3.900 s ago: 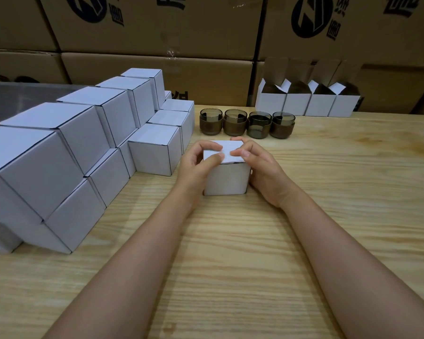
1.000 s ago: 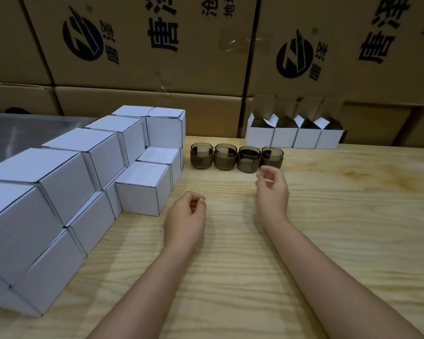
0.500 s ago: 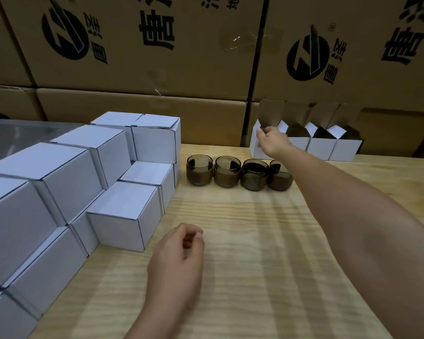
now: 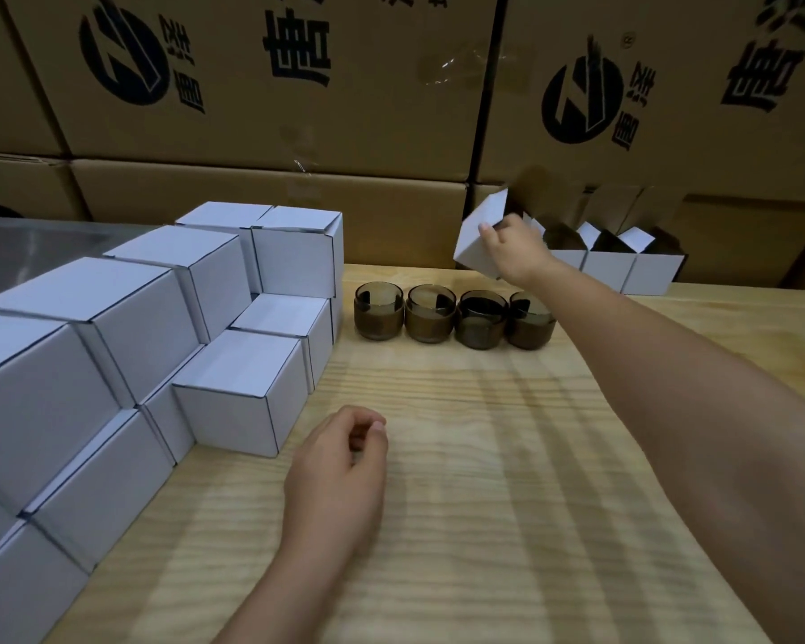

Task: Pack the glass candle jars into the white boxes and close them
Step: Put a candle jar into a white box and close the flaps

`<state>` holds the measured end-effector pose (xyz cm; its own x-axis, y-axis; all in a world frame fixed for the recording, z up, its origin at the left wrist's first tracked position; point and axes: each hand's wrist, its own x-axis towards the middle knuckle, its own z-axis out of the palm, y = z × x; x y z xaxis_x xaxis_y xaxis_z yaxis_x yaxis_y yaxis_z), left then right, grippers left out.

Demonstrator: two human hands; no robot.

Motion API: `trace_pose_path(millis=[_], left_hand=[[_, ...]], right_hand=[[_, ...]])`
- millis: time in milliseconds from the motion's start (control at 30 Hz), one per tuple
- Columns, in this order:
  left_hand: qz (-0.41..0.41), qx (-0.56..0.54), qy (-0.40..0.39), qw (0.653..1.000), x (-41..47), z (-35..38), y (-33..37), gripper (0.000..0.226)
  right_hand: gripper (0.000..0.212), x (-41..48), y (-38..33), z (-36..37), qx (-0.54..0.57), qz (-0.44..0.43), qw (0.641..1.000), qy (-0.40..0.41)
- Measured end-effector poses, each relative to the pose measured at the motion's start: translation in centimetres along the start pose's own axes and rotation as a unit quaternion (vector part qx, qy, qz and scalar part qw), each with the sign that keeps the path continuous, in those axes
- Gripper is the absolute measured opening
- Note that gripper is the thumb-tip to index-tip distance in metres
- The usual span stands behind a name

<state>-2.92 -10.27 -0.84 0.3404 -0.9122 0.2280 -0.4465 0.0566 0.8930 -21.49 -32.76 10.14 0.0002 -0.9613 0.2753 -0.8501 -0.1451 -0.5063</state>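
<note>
Head view: the right hand (image 4: 514, 253) grips a white card box (image 4: 477, 239), thumb on its smooth flat side, holding it tilted at the far edge of the pale, grainy wooden table (image 4: 484, 457). Beside it three more open boxes (image 4: 607, 267) stand in a row, brown inside, flaps up. Four round candle jars (image 4: 428, 320) of smoky brown glass sit in a touching line nearer, unpacked. The left hand (image 4: 340, 462) rests on the wood, fingers loosely curled, holding nothing. Closed boxes (image 4: 136, 318), crisp-edged cubes, are stacked in steps at left. Big brown printed cardboard cartons (image 4: 298, 86) form the wall behind.
</note>
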Motion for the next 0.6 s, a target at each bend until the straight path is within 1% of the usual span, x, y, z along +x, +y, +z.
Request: trace_pose_path(millis=[100,167,200,233,333,400,433,500,600], left_hand=[[-0.001,0.003,-0.003,1.000,0.1,-0.1,0.3,0.014],[-0.008,-0.007,-0.005,1.000,0.2,-0.2,0.4,0.009],[-0.013,-0.022,-0.008,1.000,0.2,-0.2,0.5,0.008],[-0.013,-0.042,-0.011,0.999,0.2,-0.2,0.7,0.020],[0.017,-0.074,-0.036,0.996,-0.1,-0.4,0.9,0.078],[0.035,-0.077,-0.066,0.994,-0.4,-0.6,1.0,0.107],[0.037,-0.087,-0.082,0.992,-0.4,-0.8,1.1,0.118],[0.042,-0.104,-0.101,0.989,-0.5,-1.0,1.2,0.129],[0.047,-0.112,-0.108,0.987,-0.5,-1.0,1.2,0.127]], right_hand=[[0.034,-2.7,-2.2,-2.3,0.013,-0.028,0.998,0.061],[0.029,-5.7,-3.7,-3.6,0.028,-0.053,0.995,0.074],[0.027,-7.5,-4.5,-4.1,0.017,-0.078,0.994,0.071],[0.026,-9.3,-5.3,-4.5,-0.002,-0.107,0.992,0.060],[0.027,-14.8,-7.3,-4.6,-0.071,-0.179,0.981,-0.015],[0.024,-18.1,-8.2,-4.2,-0.086,-0.196,0.974,-0.067],[0.023,-19.5,-8.6,-3.9,-0.090,-0.199,0.972,-0.091],[0.023,-21.5,-9.1,-3.1,-0.095,-0.209,0.964,-0.135],[0.020,-23.1,-9.1,-1.5,-0.065,-0.220,0.956,-0.184]])
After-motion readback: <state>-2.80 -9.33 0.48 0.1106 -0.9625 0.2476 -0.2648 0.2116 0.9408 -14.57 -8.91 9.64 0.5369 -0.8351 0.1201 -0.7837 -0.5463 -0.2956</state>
